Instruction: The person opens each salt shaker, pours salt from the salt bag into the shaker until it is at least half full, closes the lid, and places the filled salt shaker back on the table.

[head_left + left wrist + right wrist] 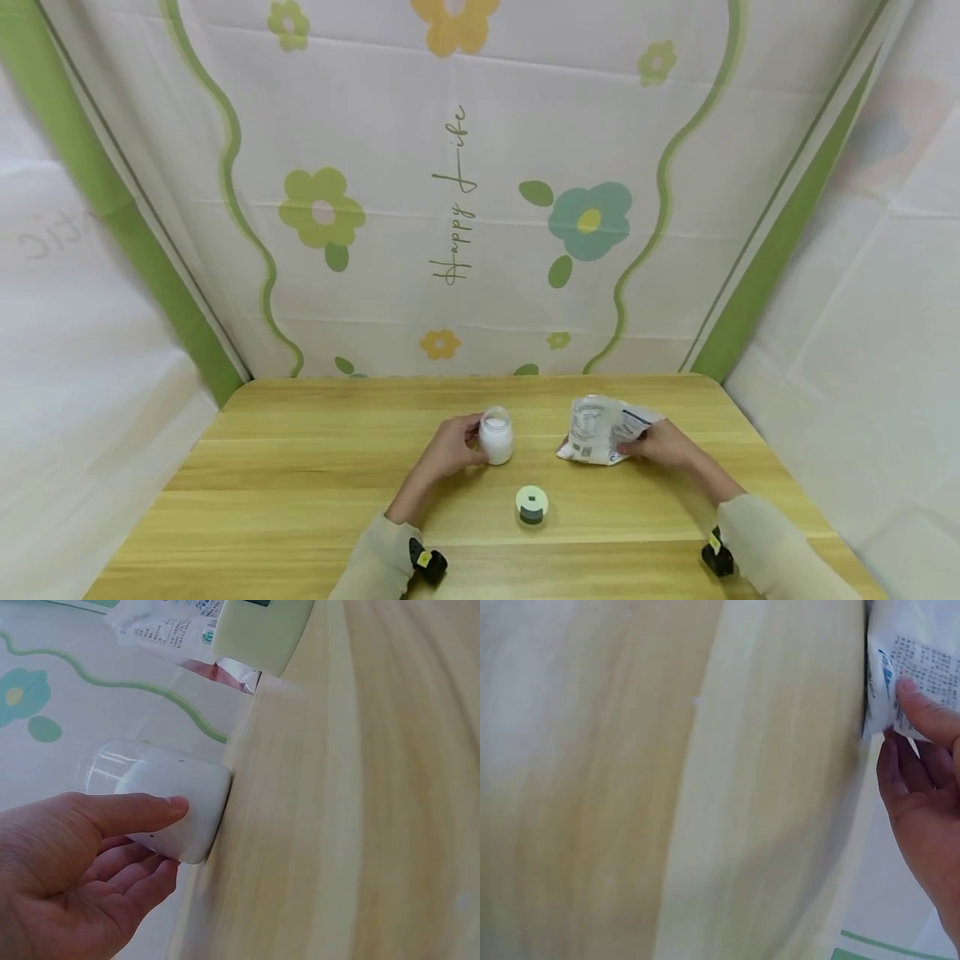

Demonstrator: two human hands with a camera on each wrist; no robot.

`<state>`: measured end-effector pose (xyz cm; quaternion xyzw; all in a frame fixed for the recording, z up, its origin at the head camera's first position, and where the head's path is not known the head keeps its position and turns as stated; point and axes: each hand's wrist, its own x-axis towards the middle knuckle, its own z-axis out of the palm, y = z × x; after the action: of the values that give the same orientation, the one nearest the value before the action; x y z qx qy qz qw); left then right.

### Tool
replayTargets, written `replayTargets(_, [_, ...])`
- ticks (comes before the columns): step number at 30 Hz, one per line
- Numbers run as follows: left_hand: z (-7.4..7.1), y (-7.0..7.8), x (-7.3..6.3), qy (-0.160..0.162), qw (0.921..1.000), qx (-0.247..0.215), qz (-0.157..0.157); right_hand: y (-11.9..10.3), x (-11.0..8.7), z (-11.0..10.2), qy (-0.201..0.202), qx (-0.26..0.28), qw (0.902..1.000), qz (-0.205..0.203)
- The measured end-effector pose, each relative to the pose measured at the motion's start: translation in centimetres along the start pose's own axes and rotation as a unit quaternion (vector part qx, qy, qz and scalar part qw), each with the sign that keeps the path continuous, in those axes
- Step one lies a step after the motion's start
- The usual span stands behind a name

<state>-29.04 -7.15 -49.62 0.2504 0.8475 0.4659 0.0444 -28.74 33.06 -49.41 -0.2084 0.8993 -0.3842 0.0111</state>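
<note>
A small clear glass jar [496, 439] filled with white contents stands upright on the table, its mouth uncovered. My left hand [452, 450] grips it from the left side, thumb and fingers on the glass; the left wrist view shows the thumb along the jar [184, 776]. To the right, my right hand [660, 443] pinches the lower right corner of a white printed plastic bag [597, 429]. In the right wrist view the thumb lies over the bag [930, 664]. A pale green lid [532, 501] with a dark grey part lies between the hands, nearer the front.
The wooden table [300, 483] reaches back to a white curtain [390, 275] printed with flowers. White fabric walls with green edges rise at both sides. Black cameras are strapped on the left wrist [428, 562] and the right wrist [717, 557].
</note>
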Motion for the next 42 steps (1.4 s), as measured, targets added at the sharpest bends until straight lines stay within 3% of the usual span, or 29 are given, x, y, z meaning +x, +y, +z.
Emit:
replayTargets(11, [-0.2, 0.3, -0.2, 0.0, 1.0, -0.001, 0.004, 0.2, -0.2, -0.9, 0.01, 0.031, 0.9982, 0.05])
replayTargets(24, [-0.1, 0.6, 0.1, -0.004, 1.0, 0.002, 0.008, -0.3, -0.6, -0.8, 0.032, 0.082, 0.9942, 0.061])
replayTargets(36, [-0.1, 0.3, -0.1, 0.002, 0.9999, 0.006, 0.008, -1.8, -2.3, -2.0, 0.037, 0.111, 0.9926, 0.034])
replayTargets(42, [0.2, 0.3, -0.2, 0.01, 0.9998, 0.012, 0.01, -2.6, -4.1, -2.3, 0.064, 0.124, 0.9898, 0.028])
